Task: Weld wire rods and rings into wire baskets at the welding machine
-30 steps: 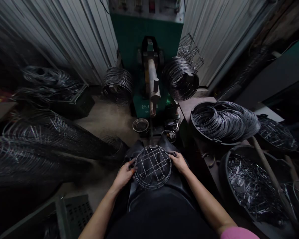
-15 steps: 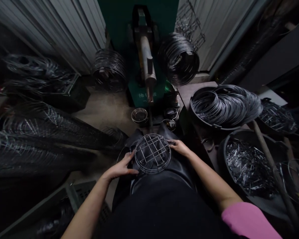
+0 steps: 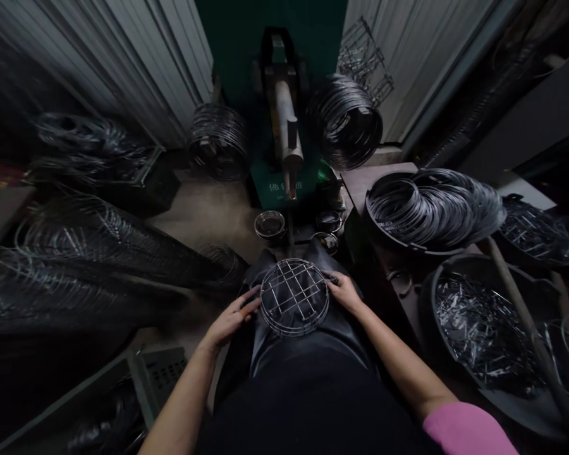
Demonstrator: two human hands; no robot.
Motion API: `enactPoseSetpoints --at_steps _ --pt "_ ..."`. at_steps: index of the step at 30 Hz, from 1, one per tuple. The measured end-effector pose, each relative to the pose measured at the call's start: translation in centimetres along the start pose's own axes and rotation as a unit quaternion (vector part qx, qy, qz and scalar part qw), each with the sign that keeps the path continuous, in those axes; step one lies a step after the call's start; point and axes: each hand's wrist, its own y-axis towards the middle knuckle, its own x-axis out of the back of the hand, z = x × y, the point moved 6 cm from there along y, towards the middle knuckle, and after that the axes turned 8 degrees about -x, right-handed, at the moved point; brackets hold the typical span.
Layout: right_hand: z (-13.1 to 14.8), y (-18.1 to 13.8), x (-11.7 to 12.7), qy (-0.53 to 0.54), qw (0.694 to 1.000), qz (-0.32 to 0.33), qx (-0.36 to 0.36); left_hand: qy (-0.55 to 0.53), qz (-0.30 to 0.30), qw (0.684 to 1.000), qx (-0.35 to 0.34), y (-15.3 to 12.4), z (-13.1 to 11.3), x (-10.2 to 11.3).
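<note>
A round wire rack (image 3: 294,289), a double ring with crossed wires inside, lies over my lap on a dark apron (image 3: 313,351). On its right rim, the fingers of my right hand (image 3: 344,291) are closed. My left hand (image 3: 230,321) is at the left side with its fingers stretched toward the rim, the tips at or just touching the wire. Beyond the rack stands a green machine (image 3: 275,189) whose metal arm with a copper-coloured tip (image 3: 291,186) points down toward me.
Right of me are a basin of wire rings (image 3: 436,208) and a tub (image 3: 429,316) of short metal pieces. Wire-ring coils (image 3: 218,142) flank the machine. Long ring stacks (image 3: 123,246) lie to my left, above a plastic crate (image 3: 140,385). Small round containers (image 3: 269,224) sit below the arm.
My left hand has shifted its hold: its thumb and fingers were spread at the rim and now the fingers point along toward it. The whole view has shifted slightly; the rack stays over my lap.
</note>
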Motion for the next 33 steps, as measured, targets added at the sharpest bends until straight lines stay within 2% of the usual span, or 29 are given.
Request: enactPoseSetpoints --at_steps 3,5,9,14,20,26,29,31,33 --pt "-0.2 0.0 -0.1 0.031 0.999 0.008 -0.004 -0.035 -0.051 0.998 -0.014 0.7 0.2 -0.2" --pt "-0.3 0.0 -0.1 0.041 0.999 0.021 -0.018 -0.027 -0.06 0.998 -0.019 1.2 0.6 -0.4" --pt "0.1 0.3 -0.1 0.039 0.998 0.038 -0.036 0.009 -0.05 0.998 -0.028 1.7 1.3 -0.6" --pt "0.7 0.5 -0.2 0.033 0.997 0.052 -0.055 0.04 -0.046 0.995 -0.078 1.8 0.7 -0.5" --pt "0.6 0.6 -0.2 0.044 0.996 0.042 -0.06 0.039 -0.04 0.997 -0.056 1.5 0.4 -0.7" --pt "0.2 0.9 -0.6 0.02 0.996 0.059 -0.059 0.084 -0.021 0.995 -0.054 2.1 0.9 -0.8" --pt "-0.1 1.0 -0.5 0.006 0.995 0.069 -0.073 0.141 -0.014 0.988 -0.068 2.0 0.7 -0.3" --pt "-0.2 1.0 -0.2 -0.004 0.993 0.081 -0.083 0.188 0.016 0.979 -0.074 1.7 0.6 0.1" --pt "-0.2 1.0 0.1 -0.007 0.991 0.103 -0.089 0.228 0.071 0.968 -0.081 1.3 0.6 0.0"
